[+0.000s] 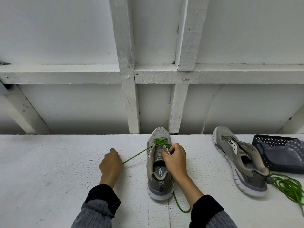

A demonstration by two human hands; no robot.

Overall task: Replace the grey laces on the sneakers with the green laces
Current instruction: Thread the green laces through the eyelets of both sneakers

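A grey sneaker (158, 180) stands upright in the middle of the white surface, toe pointing away, with a green lace (160, 142) crossed through its front eyelets. My left hand (111, 163) grips one end of that lace and holds it taut out to the left. My right hand (175, 157) pinches the right eyelet flap by the tongue; the lace's other end trails down past the heel. A second grey sneaker (238, 162) lies tilted to the right with no lace in it. A loose coil of green lace (289, 186) rests by its heel.
A dark perforated basket (279, 153) lies on its side at the far right, holding grey material. The white surface (49, 162) ends at a back edge just beyond the sneaker's toe, with a white framed wall behind.
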